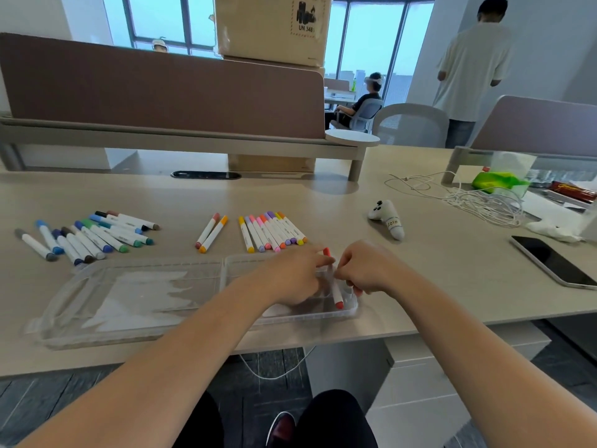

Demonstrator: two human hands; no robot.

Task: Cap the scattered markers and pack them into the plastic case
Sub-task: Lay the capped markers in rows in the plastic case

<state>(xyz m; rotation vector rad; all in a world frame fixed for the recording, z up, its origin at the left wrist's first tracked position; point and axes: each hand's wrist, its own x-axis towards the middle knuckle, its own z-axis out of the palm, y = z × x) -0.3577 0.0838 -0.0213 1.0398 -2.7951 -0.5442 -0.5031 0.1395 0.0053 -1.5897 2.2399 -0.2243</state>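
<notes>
Beige desk (436,270), open office, brown partition (161,88) | far left of hands: about ten blue-green markers (93,234) | beyond left hand (297,276): two markers (211,232), about eight warm-coloured markers (271,231) | clear plastic case (129,302) open beneath hands | left hand and right hand (365,270) pinch one red marker (336,294) over case's right half | right: one white controller (386,218), one phone (552,261)

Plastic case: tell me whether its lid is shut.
No, the plastic case lies open on the desk, its two halves spread flat side by side, with a red marker in the right half.
</notes>
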